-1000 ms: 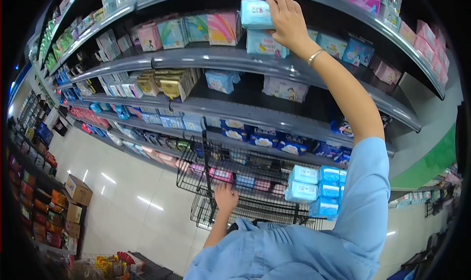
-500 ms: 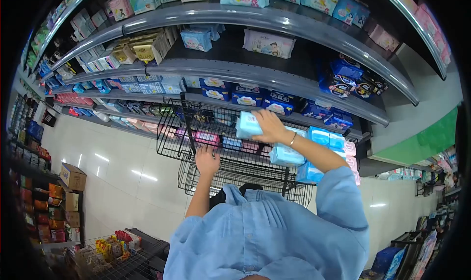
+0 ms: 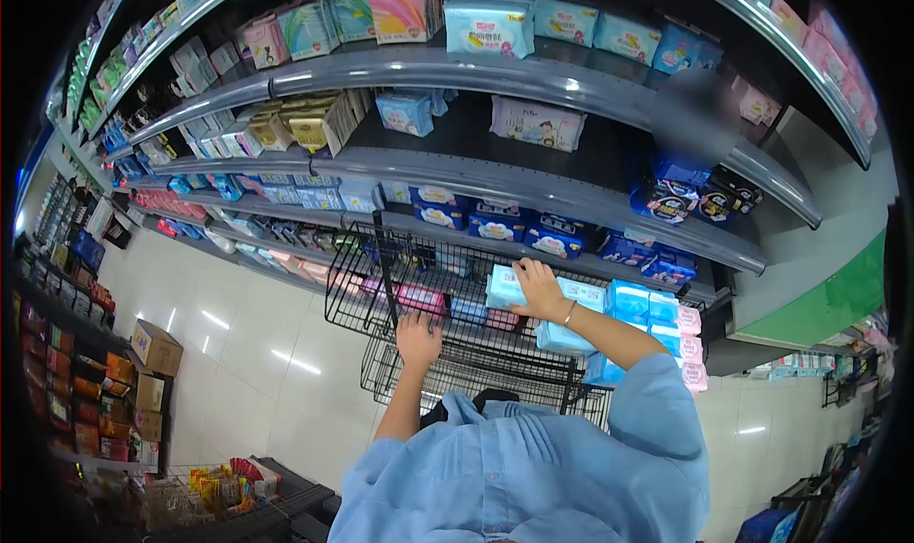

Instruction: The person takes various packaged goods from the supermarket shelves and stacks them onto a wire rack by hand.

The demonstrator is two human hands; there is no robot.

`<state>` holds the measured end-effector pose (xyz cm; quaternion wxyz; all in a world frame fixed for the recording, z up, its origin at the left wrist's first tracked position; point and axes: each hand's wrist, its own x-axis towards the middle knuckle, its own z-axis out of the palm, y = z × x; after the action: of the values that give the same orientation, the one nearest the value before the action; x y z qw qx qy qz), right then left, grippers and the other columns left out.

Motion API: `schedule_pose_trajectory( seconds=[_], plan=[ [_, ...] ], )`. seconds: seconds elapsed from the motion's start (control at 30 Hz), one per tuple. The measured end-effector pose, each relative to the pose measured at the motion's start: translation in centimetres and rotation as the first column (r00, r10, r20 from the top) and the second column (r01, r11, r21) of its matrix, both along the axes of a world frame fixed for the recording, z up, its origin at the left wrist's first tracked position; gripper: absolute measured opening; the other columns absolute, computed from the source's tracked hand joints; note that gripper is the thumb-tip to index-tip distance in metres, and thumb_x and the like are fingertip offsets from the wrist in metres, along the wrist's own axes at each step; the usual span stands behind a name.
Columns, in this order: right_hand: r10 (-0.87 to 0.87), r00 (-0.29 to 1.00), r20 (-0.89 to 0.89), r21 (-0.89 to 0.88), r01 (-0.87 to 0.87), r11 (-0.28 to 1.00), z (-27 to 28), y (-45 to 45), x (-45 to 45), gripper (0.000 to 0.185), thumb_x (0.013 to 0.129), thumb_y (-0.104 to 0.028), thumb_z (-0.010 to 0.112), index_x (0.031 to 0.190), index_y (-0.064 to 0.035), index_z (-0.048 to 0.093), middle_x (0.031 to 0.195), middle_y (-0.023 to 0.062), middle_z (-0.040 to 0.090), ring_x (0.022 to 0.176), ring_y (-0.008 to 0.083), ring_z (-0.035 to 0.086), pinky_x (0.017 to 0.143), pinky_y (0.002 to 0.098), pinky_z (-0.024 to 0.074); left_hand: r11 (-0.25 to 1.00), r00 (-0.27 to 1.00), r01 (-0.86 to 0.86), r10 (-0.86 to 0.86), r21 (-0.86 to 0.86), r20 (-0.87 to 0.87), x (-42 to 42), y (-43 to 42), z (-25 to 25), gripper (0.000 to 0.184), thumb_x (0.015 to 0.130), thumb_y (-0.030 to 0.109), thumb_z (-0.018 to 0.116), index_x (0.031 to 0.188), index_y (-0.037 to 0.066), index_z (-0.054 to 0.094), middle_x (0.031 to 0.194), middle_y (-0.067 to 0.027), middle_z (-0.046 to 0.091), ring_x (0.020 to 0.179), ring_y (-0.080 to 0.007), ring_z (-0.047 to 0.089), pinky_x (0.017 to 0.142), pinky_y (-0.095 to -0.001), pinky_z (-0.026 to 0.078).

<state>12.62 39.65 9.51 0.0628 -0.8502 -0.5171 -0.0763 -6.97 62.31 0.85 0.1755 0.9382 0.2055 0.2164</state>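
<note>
My right hand [image 3: 543,294] grips a light-blue soft pack [image 3: 502,287], its fingers over the top and the thumb on the near side. That pack lies at the end of a row in the upper basket of a black wire cart [image 3: 354,275]. Close behind the wrist are another light-blue pack [image 3: 583,294] and, nearer me, a further light-blue pack [image 3: 560,338]. Brighter blue packs [image 3: 629,298] and pink packs [image 3: 690,351] fill the cart's right end. My left hand [image 3: 419,341] is on the cart's near rim, fingers curled over the wire.
Shelves in front carry gold boxes [image 3: 317,124], a lavender pack [image 3: 538,122], dark-blue packs [image 3: 497,224] and light-blue packs [image 3: 490,25]. A shelf edge [image 3: 457,182] runs just beyond the cart. Cardboard boxes [image 3: 155,346] stand on the left across the tiled floor [image 3: 257,353].
My right hand has lowered the light-blue pack into the cart, level with the row beside it. My left hand stays on the rim. The whole view has shifted slightly.
</note>
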Motion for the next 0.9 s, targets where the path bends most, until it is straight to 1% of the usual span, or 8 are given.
schedule_pose_trajectory(
  seconds=[0.1, 0.17, 0.3, 0.43, 0.57, 0.67, 0.8, 0.9],
  plan=[
    [0.193, 0.981, 0.020, 0.151, -0.193, 0.969, 4.7, 1.3, 0.5, 0.078, 0.065, -0.035, 0.078, 0.126, 0.0023, 0.045, 0.121, 0.0176, 0.045, 0.113, 0.0332, 0.043, 0.096, 0.0416, 0.0360, 1.000, 1.000, 0.003, -0.004, 0.016, 0.028, 0.1, 0.0, -0.1, 0.031, 0.074, 0.022, 0.058, 0.094, -0.001, 0.065, 0.105, -0.0187, 0.064, 0.106, -0.0337, 0.056, 0.101, -0.0444, 0.037],
    [0.325, 0.932, 0.162, 0.343, -0.362, 0.867, 12.8, 3.5, 0.8, 0.057, 0.072, -0.019, 0.071, 0.122, -0.0004, 0.051, 0.114, 0.0162, 0.054, 0.109, 0.0338, 0.051, 0.095, 0.0437, 0.0404, 1.000, 0.999, 0.002, -0.003, 0.026, 0.037, 0.1, 0.0, -0.2, 0.031, 0.074, 0.022, 0.058, 0.094, -0.001, 0.065, 0.106, -0.0187, 0.063, 0.106, -0.0335, 0.056, 0.101, -0.0445, 0.037],
    [0.201, 0.815, 0.543, 0.488, -0.501, 0.714, 27.8, 8.0, 4.0, 0.035, 0.073, -0.009, 0.066, 0.107, -0.0054, 0.059, 0.104, 0.0126, 0.061, 0.102, 0.0317, 0.058, 0.090, 0.0430, 0.0454, 1.000, 1.000, 0.010, -0.010, -0.001, 0.024, 0.0, 0.0, -0.4, 0.031, 0.074, 0.022, 0.058, 0.095, 0.000, 0.065, 0.108, -0.0187, 0.063, 0.107, -0.0334, 0.056, 0.103, -0.0452, 0.036],
    [-0.059, 0.804, 0.591, 0.572, -0.366, 0.734, 36.3, 12.3, 10.5, 0.044, 0.072, -0.011, 0.066, 0.114, -0.0013, 0.055, 0.117, 0.0152, 0.055, 0.111, 0.0342, 0.052, 0.095, 0.0410, 0.0437, 1.000, 1.000, 0.005, -0.005, 0.005, 0.005, -0.1, 0.1, -0.7, 0.032, 0.075, 0.022, 0.058, 0.096, 0.000, 0.064, 0.108, -0.0187, 0.062, 0.108, -0.0337, 0.055, 0.101, -0.0470, 0.037],
    [-0.231, 0.789, 0.570, 0.462, -0.075, 0.884, 38.2, 15.5, 16.7, 0.074, 0.062, -0.031, 0.077, 0.124, -0.0004, 0.052, 0.125, 0.0172, 0.052, 0.119, 0.0308, 0.048, 0.099, 0.0396, 0.0422, 1.000, 0.999, 0.016, -0.017, 0.020, 0.031, -0.2, 0.3, -1.0, 0.032, 0.073, 0.024, 0.058, 0.094, 0.000, 0.063, 0.104, -0.0186, 0.062, 0.104, -0.0351, 0.055, 0.097, -0.0468, 0.038],
    [-0.228, 0.971, 0.067, 0.035, 0.226, 0.974, 40.7, 17.4, 17.6, 0.085, 0.055, -0.037, 0.081, 0.125, 0.0015, 0.052, 0.129, 0.0216, 0.048, 0.124, 0.0337, 0.044, 0.101, 0.0411, 0.0417, 0.999, 0.998, -0.009, 0.007, 0.036, 0.059, 0.0, 0.3, -1.0, 0.031, 0.073, 0.023, 0.060, 0.096, 0.002, 0.066, 0.106, -0.0188, 0.063, 0.104, -0.0358, 0.056, 0.096, -0.0463, 0.041],
    [-0.245, 0.904, 0.349, 0.135, 0.210, 0.968, 40.9, 17.2, 14.4, 0.074, 0.051, -0.033, 0.082, 0.112, 0.0015, 0.059, 0.119, 0.0215, 0.052, 0.115, 0.0370, 0.048, 0.095, 0.0422, 0.0459, 1.000, 1.000, -0.009, 0.009, 0.002, 0.027, -0.1, 0.1, -0.1, 0.032, 0.073, 0.022, 0.060, 0.097, 0.002, 0.067, 0.106, -0.0195, 0.063, 0.105, -0.0366, 0.057, 0.097, -0.0464, 0.041],
    [-0.152, 0.776, 0.612, 0.411, -0.148, 0.899, 39.1, 16.2, 13.0, 0.068, 0.057, -0.024, 0.080, 0.116, -0.0025, 0.055, 0.114, 0.0175, 0.051, 0.107, 0.0340, 0.049, 0.089, 0.0428, 0.0444, 1.000, 0.996, 0.003, -0.005, 0.015, 0.086, -0.1, -0.1, -0.3, 0.028, 0.072, 0.022, 0.059, 0.089, 0.000, 0.062, 0.100, -0.0201, 0.061, 0.101, -0.0362, 0.055, 0.097, -0.0468, 0.039]
  ],
)
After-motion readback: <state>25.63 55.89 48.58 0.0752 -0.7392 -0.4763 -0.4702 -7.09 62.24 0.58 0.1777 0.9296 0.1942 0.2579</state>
